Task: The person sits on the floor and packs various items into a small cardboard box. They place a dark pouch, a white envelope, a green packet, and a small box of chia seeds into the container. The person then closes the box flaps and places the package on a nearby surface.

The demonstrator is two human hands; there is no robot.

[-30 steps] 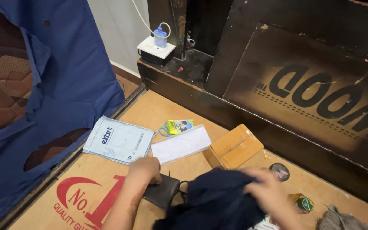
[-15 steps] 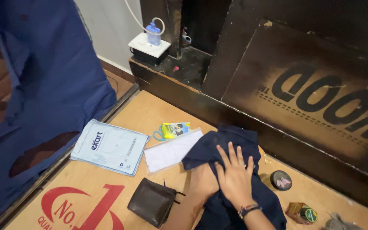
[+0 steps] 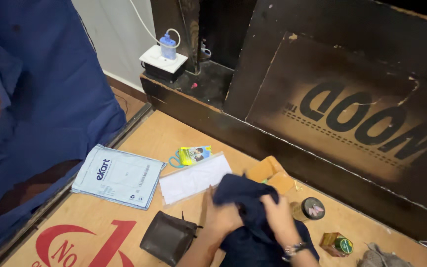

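While a dark navy cloth [image 3: 253, 217] lies bunched near the front edge of a plywood worktop [image 3: 174, 131], both hands close on it: the left hand [image 3: 223, 215] grips its left fold, and the right hand [image 3: 278, 213], a banded wrist behind it, clutches the cloth from the right. Just behind the cloth sits a tan cardboard box [image 3: 272, 175], with a small round tin [image 3: 309, 208] to the right. A dark brown wallet [image 3: 168, 237] lies just left of the left hand. Farther back lie a clear flat packet [image 3: 193, 178], a grey courier mailer [image 3: 118, 175] and scissors with a yellow pack [image 3: 191, 155].
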